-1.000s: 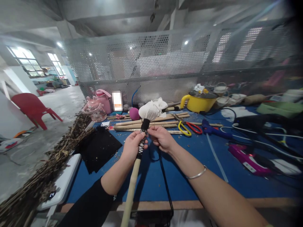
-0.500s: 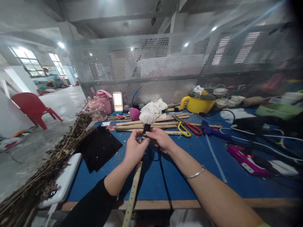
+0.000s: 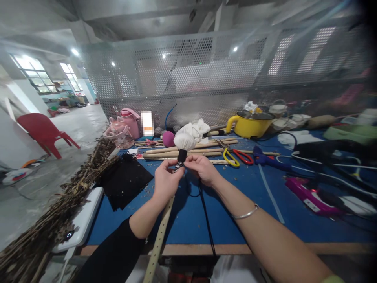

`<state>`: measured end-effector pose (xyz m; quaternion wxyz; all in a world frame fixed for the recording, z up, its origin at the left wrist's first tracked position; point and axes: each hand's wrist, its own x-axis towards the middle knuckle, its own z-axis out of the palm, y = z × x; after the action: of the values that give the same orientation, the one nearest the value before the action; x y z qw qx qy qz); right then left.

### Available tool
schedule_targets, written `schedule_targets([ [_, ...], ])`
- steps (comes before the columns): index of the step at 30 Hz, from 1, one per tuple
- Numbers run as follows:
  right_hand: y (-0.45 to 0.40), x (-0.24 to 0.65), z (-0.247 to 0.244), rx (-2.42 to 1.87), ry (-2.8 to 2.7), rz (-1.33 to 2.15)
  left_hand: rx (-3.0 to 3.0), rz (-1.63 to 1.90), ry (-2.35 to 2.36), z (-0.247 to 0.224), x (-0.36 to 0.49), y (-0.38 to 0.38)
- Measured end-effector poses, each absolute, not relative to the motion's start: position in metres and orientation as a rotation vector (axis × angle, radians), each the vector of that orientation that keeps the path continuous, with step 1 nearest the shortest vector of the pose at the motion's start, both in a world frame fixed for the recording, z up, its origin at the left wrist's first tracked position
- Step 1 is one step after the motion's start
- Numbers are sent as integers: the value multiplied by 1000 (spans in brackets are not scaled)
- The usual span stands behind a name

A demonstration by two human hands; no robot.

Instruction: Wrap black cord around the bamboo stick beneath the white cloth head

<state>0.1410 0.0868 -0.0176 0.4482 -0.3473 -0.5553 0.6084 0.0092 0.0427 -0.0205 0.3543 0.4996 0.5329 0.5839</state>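
A pale wooden stick [image 3: 159,240] with a row of small holes slants up from the table's front edge. At its far end sits a rounded white cloth head [image 3: 184,140], with a black band [image 3: 182,155] around the neck below it. My left hand [image 3: 166,179] is closed around the neck, just under the band, where light and dark wraps show. Beside it, my right hand [image 3: 203,169] pinches a black cord [image 3: 205,212] close to the neck. The cord's long end loops and hangs over the table edge; its part between the fingers is mostly hidden.
Black cloth [image 3: 126,182] and dried plant stalks [image 3: 73,184] lie left, over a white power bank [image 3: 85,220]. Behind my hands are wooden sticks [image 3: 159,155] and a purple ball [image 3: 168,138]. Scissors [image 3: 231,158], a blue glue gun [image 3: 269,160] and a magenta power strip [image 3: 306,196] lie right.
The stick's lower end has swung left in view and its white head now leans slightly right. My right fingers have drawn a little away from the neck. My left hand keeps its hold.
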Motion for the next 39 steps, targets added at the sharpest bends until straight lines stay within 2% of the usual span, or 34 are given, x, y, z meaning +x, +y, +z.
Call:
schedule_targets([
  [7, 87, 139, -20, -864, -1355, 1480, 1214, 1474, 1378, -17, 10, 43],
  [12, 90, 143, -20, -716, -1312, 1679, 1104, 1452, 1211, -12, 12, 41],
  [16, 93, 150, -21, -690, -1322, 1726, 1014, 1281, 1039, -11, 11, 42],
  [19, 94, 150, -22, -843, -1337, 1633, 1190, 1191, 1186, -17, 10, 43],
  [25, 85, 137, -17, -971, -1362, 1622, 1656, 1373, 1508, -25, 9, 42],
  [32, 88, 147, -17, -824, -1385, 1642, 1236, 1333, 1354, -9, 5, 44],
  [39, 87, 152, -11, -689, -1314, 1671, 1074, 1379, 1066, -2, 5, 42],
])
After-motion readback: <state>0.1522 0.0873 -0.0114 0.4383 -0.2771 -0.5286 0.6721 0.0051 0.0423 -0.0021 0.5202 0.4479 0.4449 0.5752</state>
